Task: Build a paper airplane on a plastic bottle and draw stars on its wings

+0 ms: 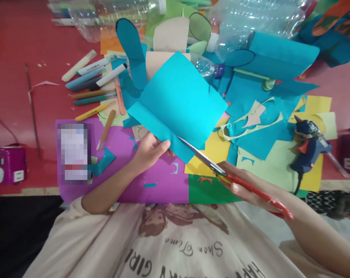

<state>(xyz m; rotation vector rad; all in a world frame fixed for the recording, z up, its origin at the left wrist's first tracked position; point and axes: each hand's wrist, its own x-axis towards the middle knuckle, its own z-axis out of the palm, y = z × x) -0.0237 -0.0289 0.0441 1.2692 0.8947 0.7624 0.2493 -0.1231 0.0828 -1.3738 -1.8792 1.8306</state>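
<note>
My left hand [153,151] pinches the near edge of a bright blue sheet of paper [183,96], thumb on top. A strip along that near side is partly separated from the sheet by a cut. My right hand [235,183] grips a pair of scissors [211,164] with red handles. Their blades point up and left, and the tips lie in the cut between strip and sheet. The paper is held above a purple sheet [160,185], a yellow sheet [209,154] and a green sheet [209,193].
Several markers [90,94] lie at the left above a phone [74,152]. A dark blue glue gun [309,144] rests at the right. Clear plastic bottles [105,15] and a rolled blue paper [284,52] stand behind. Paper scraps [250,123] cover the right side.
</note>
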